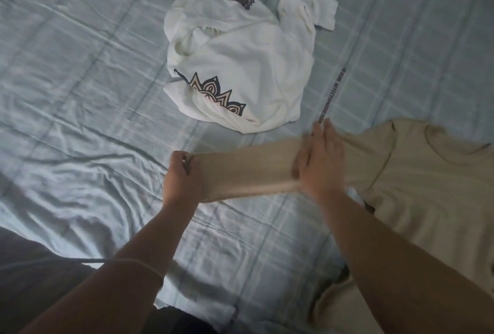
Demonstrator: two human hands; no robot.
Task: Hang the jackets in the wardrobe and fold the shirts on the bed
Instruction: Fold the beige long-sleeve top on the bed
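I see a bed (80,93) spread with a pale blue checked sheet (267,240), creased at lower left; a dark strip shows past its near edge, and nothing more of the room; a white shirt (240,61) with a black print lies crumpled in the middle; a beige shirt (414,173) lies at right, its sleeve (240,170) pulled leftward; my left hand (181,176) grips the sleeve's end; my right hand (320,160), blurred, lies flat across the sleeve, fingers straight.
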